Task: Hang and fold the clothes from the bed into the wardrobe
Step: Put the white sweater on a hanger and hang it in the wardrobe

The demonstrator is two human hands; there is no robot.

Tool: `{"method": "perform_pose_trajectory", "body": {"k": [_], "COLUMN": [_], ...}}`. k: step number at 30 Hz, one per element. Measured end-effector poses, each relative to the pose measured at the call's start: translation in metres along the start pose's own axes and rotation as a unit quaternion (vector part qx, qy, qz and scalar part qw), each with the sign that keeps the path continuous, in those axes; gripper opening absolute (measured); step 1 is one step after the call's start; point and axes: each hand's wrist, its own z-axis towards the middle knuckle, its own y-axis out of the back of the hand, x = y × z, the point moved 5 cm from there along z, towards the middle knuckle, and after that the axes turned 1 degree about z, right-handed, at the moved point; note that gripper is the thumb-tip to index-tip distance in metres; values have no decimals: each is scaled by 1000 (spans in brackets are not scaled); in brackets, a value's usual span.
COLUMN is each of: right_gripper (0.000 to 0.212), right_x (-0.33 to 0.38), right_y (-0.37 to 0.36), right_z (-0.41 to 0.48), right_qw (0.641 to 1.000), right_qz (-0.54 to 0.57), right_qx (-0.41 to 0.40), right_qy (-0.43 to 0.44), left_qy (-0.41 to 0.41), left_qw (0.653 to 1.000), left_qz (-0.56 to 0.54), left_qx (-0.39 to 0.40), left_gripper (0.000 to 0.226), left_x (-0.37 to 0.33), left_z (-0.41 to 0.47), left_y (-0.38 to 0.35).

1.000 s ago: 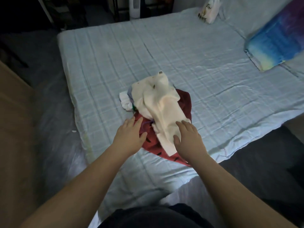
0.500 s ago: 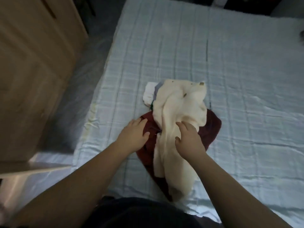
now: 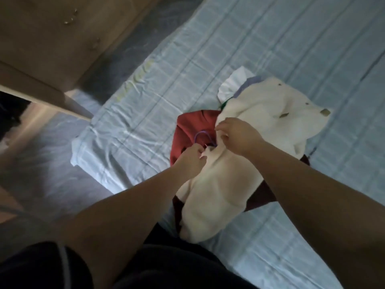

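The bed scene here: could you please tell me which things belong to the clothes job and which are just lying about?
Part of the job:
- cream garment, pinched by left hand and right hand
- red garment beneath it
- purple hanger hook
- white cloth in the pile
- wooden wardrobe

Just there:
- checked bedsheet
- floor

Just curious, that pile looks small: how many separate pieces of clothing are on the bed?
4 show: a cream garment on top, a red one beneath it, a white piece and a lavender edge at the far side. More may lie hidden underneath.
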Motion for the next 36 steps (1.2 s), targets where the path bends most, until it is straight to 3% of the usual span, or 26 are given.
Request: {"method": "perform_pose_trajectory", "body": {"k": [3,6,9,13,18,23,28,31,36], "right_gripper": [35,39,39,50,52,49,48,39,41], "right_x": [-16,-29,-40,-64,-64,-53,-26,-4,39], "right_y": [-16,-25,-36,-51,-52,-28,24,60,100], "right_z": [1,-11,-27,-49,-59,-71,-90,-107,-137], "right_qw": [983,972,980,989,990,991,974,951,933], "right_qz": [-159,-213,-179,-26,-38,-32,-83,-92,-107], "right_qx": [84,81,60,98,81,-16,-170,-273,-305], "right_qy": [-23,-52,-56,-107,-113,-125,-125,-117,-157], "left_qy": [54,63,48,32,49,-54,-155,-201,-262], "left_qw": [998,994,995,986,986,994,987,978,962], "left_qz": [-23,10,29,105,65,-23,23,45,74], "left_qx": [33,83,88,127,149,89,27,24,-37], "left_gripper": [38,50,51,52,44,56,22,18,16], "left_x": [11,18,14,6,2,-22,-50,-68,-94], "left_z": [6,12,18,21,24,-5,-31,-50,-92], "left_y": [-23,-41,-49,-66,-66,-41,11,46,107]}}
